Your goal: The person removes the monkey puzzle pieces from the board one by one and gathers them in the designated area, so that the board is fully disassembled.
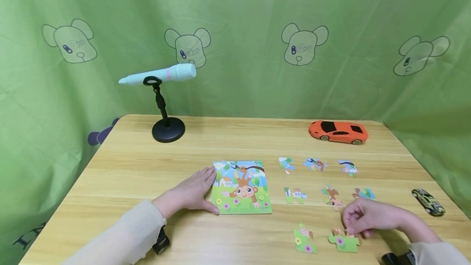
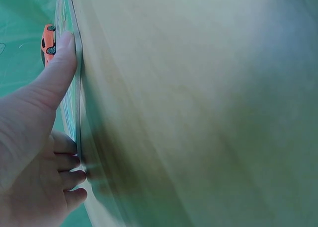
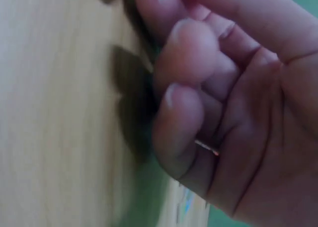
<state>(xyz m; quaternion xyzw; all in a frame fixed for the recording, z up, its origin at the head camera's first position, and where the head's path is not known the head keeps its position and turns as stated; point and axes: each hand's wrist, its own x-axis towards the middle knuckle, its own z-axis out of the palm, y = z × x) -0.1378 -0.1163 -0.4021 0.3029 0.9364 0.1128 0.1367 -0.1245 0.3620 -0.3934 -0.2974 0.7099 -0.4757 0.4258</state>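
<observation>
Nearest the camera, on the right of the wooden counter (image 1: 147,232), the right hand (image 1: 371,216) has its fingers curled down onto a green puzzle piece with a pink flower (image 1: 344,241) — the grip pinches its upper edge, and the right wrist view shows the fingertips (image 3: 174,100) bunched tightly together. Just left of it lies another green flower piece (image 1: 303,239), untouched.

Further left, the left hand (image 1: 193,193) lies flat with straight, spread fingers against the left edge of the monkey picture board (image 1: 241,187); the thumb rests along the board's near corner. From the left wrist view the thumb (image 2: 62,63) presses the thin edge of the board — the other fingers tuck just beside it.

Beyond the right hand, loose pieces sit in two rows: a house piece (image 1: 295,195), a monkey piece (image 1: 333,197) and a partly hidden one (image 1: 364,193), then three more (image 1: 315,165) behind them. A small dark toy car (image 1: 428,202) stands near the right edge.

At the far side rest an orange toy car (image 1: 338,131) and a pale toy microphone (image 1: 158,75) on a black stand (image 1: 167,128), before a green curtain (image 1: 257,11).
</observation>
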